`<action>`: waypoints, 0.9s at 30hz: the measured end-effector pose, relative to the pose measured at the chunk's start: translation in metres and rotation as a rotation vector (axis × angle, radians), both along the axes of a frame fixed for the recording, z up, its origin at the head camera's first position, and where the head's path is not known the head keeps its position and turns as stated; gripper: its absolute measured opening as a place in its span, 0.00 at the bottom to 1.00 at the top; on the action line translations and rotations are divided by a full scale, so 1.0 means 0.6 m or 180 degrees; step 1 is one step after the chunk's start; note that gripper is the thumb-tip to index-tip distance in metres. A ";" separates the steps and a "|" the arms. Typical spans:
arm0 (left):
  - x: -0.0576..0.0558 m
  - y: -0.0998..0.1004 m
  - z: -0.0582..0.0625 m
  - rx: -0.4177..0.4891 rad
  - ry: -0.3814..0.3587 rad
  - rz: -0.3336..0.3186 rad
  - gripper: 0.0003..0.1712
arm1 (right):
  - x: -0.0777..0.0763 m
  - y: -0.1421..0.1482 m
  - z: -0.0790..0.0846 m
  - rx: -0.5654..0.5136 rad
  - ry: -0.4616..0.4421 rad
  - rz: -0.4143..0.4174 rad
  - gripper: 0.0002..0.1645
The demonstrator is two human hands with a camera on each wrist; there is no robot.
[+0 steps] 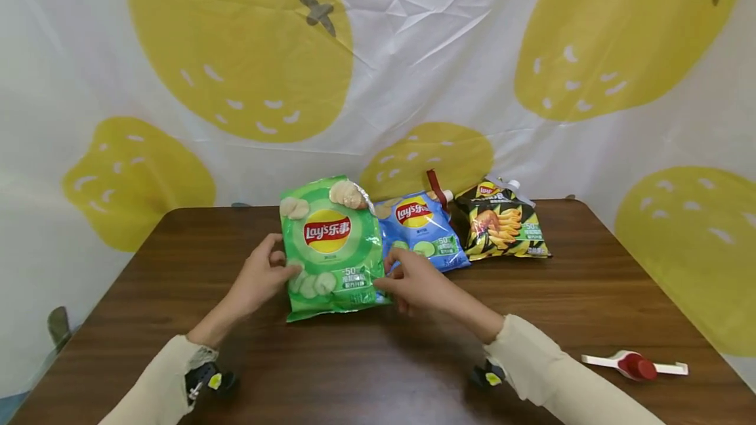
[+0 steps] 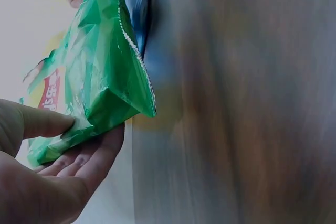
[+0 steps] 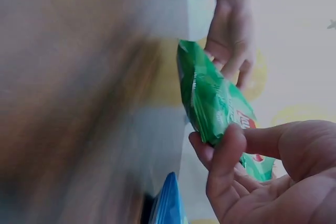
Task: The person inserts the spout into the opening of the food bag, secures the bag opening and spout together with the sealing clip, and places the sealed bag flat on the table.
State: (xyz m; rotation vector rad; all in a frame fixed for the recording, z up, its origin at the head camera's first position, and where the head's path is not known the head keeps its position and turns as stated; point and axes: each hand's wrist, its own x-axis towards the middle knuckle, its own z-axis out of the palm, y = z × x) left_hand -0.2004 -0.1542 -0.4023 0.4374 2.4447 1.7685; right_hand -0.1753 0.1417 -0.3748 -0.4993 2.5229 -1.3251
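Note:
A green Lay's chip bag [image 1: 319, 264] is held upright between both hands, its printed front facing me. Silvery lining shows along its top right corner. My left hand [image 1: 260, 277] grips the bag's left edge; in the left wrist view the thumb [image 2: 50, 123] lies on the front and the fingers go behind. At the lower right edge, my right hand [image 1: 422, 284] pinches the bag between thumb and fingers. Just behind it leans a blue Lay's bag [image 1: 434, 231], partly hidden, with a red bag clip [image 1: 436, 185] with a white cap across its top.
A black Lay's bag [image 1: 502, 225] with a grey clip [image 1: 512, 189] stands at the back right of the brown table [image 1: 331, 379]. A white bag clip with a red cap [image 1: 638, 366] lies near the right edge. Behind hangs a lemon-printed cloth [image 1: 413, 51].

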 end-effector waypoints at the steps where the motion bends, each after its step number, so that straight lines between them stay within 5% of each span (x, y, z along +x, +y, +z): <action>1: 0.009 0.009 0.002 0.0038 0.0043 -0.0053 0.29 | 0.013 0.012 0.002 -0.0063 -0.0052 0.0053 0.14; 9: 0.063 0.090 0.001 -0.0069 0.0245 -0.0461 0.30 | 0.093 0.104 0.010 -0.0049 -0.0362 0.0278 0.15; 18: 0.057 0.122 -0.003 -0.0692 0.0457 -0.0450 0.35 | 0.123 0.162 -0.024 -0.0179 -0.0743 0.0227 0.27; 22: 0.054 0.122 -0.007 -0.0697 0.0463 -0.0414 0.34 | 0.143 0.213 -0.012 -0.0200 -0.0513 0.0120 0.28; 27: 0.053 0.118 -0.010 -0.0670 0.0279 -0.0417 0.32 | 0.183 0.315 0.006 -0.0087 0.0301 -0.0081 0.19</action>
